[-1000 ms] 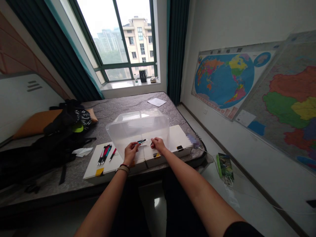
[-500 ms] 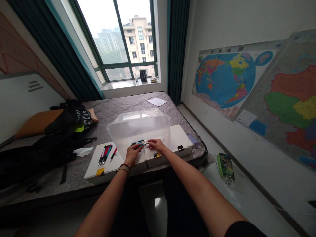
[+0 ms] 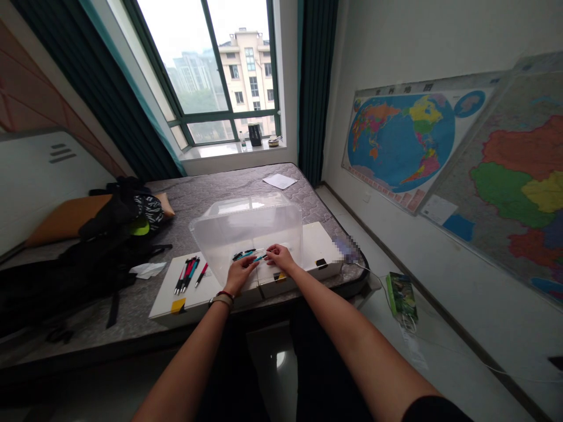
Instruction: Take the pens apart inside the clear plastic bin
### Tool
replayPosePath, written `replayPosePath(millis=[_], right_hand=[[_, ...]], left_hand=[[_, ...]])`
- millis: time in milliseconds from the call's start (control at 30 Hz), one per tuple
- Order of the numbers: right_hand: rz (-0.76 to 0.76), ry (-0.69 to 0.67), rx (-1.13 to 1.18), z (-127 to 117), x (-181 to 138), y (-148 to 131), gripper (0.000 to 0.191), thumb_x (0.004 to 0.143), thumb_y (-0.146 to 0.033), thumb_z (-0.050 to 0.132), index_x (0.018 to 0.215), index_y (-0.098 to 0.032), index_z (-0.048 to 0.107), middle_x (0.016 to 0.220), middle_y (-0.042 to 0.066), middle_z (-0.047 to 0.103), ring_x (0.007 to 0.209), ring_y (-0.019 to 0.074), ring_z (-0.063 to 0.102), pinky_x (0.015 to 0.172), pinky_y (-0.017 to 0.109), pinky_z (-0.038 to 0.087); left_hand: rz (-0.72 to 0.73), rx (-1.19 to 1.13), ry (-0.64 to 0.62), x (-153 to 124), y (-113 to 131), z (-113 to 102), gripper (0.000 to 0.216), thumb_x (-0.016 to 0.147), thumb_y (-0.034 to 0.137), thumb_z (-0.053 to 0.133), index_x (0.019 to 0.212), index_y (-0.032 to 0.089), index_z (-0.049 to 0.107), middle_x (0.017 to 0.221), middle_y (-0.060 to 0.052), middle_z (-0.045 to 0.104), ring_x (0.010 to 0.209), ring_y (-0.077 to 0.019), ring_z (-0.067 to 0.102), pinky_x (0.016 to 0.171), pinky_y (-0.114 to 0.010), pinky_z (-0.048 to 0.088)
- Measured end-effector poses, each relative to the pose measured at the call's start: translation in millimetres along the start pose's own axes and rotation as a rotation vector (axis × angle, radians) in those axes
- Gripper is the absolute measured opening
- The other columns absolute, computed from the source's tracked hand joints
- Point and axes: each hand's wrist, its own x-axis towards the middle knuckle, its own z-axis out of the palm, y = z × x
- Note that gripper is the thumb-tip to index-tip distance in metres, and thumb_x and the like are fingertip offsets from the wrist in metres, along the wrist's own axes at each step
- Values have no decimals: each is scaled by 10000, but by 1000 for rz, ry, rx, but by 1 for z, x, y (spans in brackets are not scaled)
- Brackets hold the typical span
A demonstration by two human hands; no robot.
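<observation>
Between my hands is a slim teal pen (image 3: pixel 259 258), at the mouth of a translucent plastic bin lying on its side. My left hand (image 3: pixel 238 275) pinches its left end, while the fingers of my right hand (image 3: pixel 280 259) close on its right end. The fingertips hide part of the pen, so I cannot tell whether it is whole or in parts. Just beyond my left hand, several dark and teal pens (image 3: pixel 243 254) lie inside the bin (image 3: pixel 246 231). To the left, several red, black and teal pens (image 3: pixel 186 275) lie side by side, with one red pen (image 3: pixel 202 274) apart from them.
White boxes (image 3: pixel 319 239) with yellow and black tape support the bin on a grey mattress (image 3: pixel 193 193). A crumpled tissue (image 3: pixel 149 270), dark bag and clothing (image 3: pixel 109 217) lie left. A white sheet (image 3: pixel 280 181) is at the back; a green box (image 3: pixel 402 295) stands on the floor right.
Both hands have shifted slightly to the right with the pen, and my left fingers have come a little nearer to my right. The bin and the other pens have stayed in place.
</observation>
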Motion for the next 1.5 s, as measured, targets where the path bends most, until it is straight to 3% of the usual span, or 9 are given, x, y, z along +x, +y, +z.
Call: replayPosePath(millis=[133, 300, 467, 667, 1133, 1500], right_hand=[[-5, 28, -28, 1, -2, -1, 255, 727, -322, 747, 862, -171, 594, 656, -10, 635, 680, 177, 705, 542, 250, 569], [-12, 46, -11, 2, -3, -1, 408, 685, -295, 787, 1022, -190, 584, 670, -40, 619, 720, 183, 709, 577, 270, 587], [67, -8, 28, 2, -2, -2, 374, 621, -336, 838, 876, -153, 636, 824, 40, 711, 764, 184, 709, 639, 271, 587], [75, -11, 93, 2, -6, -7, 407, 564, -372, 872, 804, -150, 630, 807, 36, 716, 777, 187, 717, 691, 276, 581], [80, 98, 115, 3, -5, -13, 276, 807, -409, 697, 810, -174, 554, 609, 7, 634, 639, 158, 682, 571, 246, 571], [104, 153, 183, 4, -5, -15, 219, 821, -382, 625, 847, -201, 504, 572, -22, 590, 624, 173, 675, 564, 260, 559]], left_hand=[[10, 74, 12, -1, 2, 1, 404, 758, 515, 683, 1029, 223, 750, 1007, -57, 753, 898, -220, 685, 847, -354, 524], [11, 115, 12, -2, 8, 2, 394, 744, 520, 674, 992, 224, 752, 941, -44, 757, 823, -209, 678, 775, -331, 524], [18, 97, 19, -3, 10, 2, 375, 743, 517, 667, 957, 217, 733, 935, -41, 751, 825, -202, 675, 760, -311, 511], [6, 165, 31, -6, 15, 4, 348, 749, 513, 659, 945, 238, 745, 926, -36, 753, 818, -213, 673, 741, -316, 497], [2, 221, 78, -4, 9, 7, 359, 795, 542, 624, 958, 256, 766, 933, -38, 759, 819, -216, 679, 760, -329, 511], [7, 187, 106, -7, 17, 5, 363, 838, 537, 566, 952, 249, 754, 844, -28, 761, 851, -229, 682, 780, -328, 489]])
